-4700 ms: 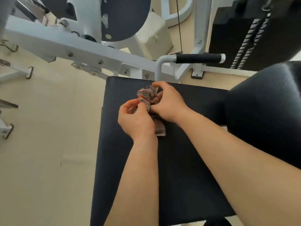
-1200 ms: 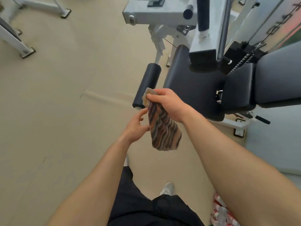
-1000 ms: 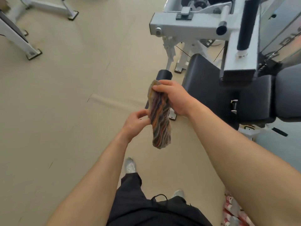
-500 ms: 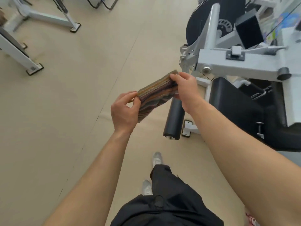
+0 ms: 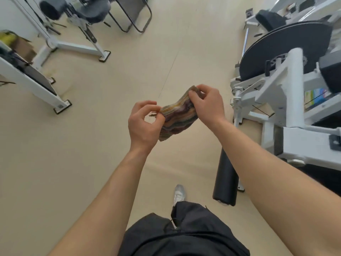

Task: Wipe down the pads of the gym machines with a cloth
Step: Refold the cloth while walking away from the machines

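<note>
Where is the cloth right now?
In the head view the cloth is mid-frame, off every pad, pinched between the left hand and the right hand above the floor, with the black roller pad lower right of it.

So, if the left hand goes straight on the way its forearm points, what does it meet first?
The left hand pinches the cloth edge, so that comes first. Past it, only bare floor seems to lie ahead, though depth is unclear.
</note>
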{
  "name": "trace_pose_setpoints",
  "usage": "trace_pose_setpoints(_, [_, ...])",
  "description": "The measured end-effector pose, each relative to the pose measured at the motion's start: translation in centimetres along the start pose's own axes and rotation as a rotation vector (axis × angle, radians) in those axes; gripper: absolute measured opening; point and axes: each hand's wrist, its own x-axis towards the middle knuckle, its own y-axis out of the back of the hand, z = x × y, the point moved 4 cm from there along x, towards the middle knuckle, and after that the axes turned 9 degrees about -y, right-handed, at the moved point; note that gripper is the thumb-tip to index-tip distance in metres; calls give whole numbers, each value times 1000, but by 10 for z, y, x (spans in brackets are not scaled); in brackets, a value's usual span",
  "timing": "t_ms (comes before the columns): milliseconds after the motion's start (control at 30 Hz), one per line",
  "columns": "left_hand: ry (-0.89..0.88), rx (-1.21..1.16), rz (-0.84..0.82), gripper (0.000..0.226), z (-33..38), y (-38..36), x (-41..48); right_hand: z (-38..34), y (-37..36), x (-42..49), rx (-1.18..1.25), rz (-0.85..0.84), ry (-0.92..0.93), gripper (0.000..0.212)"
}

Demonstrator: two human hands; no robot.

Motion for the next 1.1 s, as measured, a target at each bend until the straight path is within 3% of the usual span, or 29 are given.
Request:
trace_pose_setpoints(167, [5, -35, -175, 9, -11, -29, 86, -29, -2, 70, -192, 170, 28, 27])
trace_pose_setpoints(300, [137, -48, -350, 4, -44, -59, 149, -39, 3, 131, -31, 219, -52, 31])
trace_pose_setpoints(467, [185, 48, -551, 5, -102, -94, 227, -54, 4, 206, 20, 200, -92, 20])
trace_pose_setpoints(600, [240, 14, -544, 8, -138, -115, 298, -62, -4, 267, 113, 277, -201, 10])
trace_pose_setpoints(767, [579, -258, -511, 5, -154, -150, 379, -74, -24, 331, 191, 399, -319, 13])
trace_pose_setpoints(900, [764, -456, -553, 7, -134, -203, 433, -93, -59, 375, 260, 343, -275, 13])
trace_pose_setpoints(1100, [852, -573, -588, 6, -129, -276, 516, -100, -66, 464, 267, 274, -232, 16])
